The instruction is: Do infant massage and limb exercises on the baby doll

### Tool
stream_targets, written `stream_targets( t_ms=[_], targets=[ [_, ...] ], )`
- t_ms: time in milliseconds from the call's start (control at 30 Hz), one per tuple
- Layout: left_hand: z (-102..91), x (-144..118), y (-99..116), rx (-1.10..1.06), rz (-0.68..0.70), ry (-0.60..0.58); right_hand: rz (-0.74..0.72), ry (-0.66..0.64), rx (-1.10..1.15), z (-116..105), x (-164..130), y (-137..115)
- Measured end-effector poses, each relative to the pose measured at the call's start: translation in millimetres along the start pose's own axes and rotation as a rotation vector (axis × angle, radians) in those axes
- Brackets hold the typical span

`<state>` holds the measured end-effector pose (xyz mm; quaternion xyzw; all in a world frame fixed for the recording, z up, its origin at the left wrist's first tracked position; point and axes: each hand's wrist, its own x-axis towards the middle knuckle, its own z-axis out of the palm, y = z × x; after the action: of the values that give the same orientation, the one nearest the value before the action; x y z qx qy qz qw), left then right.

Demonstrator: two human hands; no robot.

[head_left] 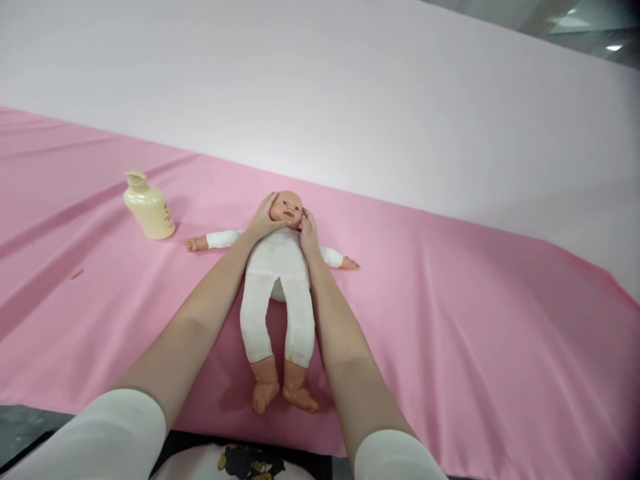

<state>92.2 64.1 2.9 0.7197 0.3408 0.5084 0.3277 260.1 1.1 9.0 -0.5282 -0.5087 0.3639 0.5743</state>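
A baby doll (280, 260) lies on its back, head away from me. It has a white cloth body, with a bare head, hands and feet of skin-coloured plastic. My left hand (264, 220) cups the left side of the doll's head (287, 208), the thumb stretched along its chin. On the other side my right hand (309, 231) presses against the cheek, fingers bent by the ear. Between them the two hands hold the head. The doll's arms stick out to both sides, and its legs point towards me.
A pale yellow pump bottle (151, 210) stands on the left of the pink cloth (450, 333), which has folds in it. A small brownish sliver (77, 274) lies farther left. Behind the table rises a white wall panel (300, 87). The table's front edge runs close to my body.
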Motion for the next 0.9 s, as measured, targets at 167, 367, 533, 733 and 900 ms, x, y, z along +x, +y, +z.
stream_targets(
  t_ms=[167, 367, 533, 733, 900],
  targets=[
    [-0.1, 1.8, -5.0, 0.003, 0.006, -0.012, -0.075, -0.075, -0.009, 1.0, 1.6, 1.2],
    [-2.3, 4.3, -10.9, -0.056, -0.007, -0.031, -0.047, -0.113, 0.046, -2.1, 7.7, 9.2],
    [-3.7, 5.6, -14.1, -0.087, -0.017, -0.048, -0.040, -0.135, 0.045, -3.8, 11.0, 11.6],
    [-7.0, 8.2, -17.5, -0.163, -0.056, -0.076, -0.040, -0.140, 0.055, -3.4, 13.9, 17.5],
    [-5.4, 10.1, -11.0, -0.269, -0.160, -0.056, -0.058, -0.109, 0.044, -1.2, 13.8, 17.2]
  ],
)
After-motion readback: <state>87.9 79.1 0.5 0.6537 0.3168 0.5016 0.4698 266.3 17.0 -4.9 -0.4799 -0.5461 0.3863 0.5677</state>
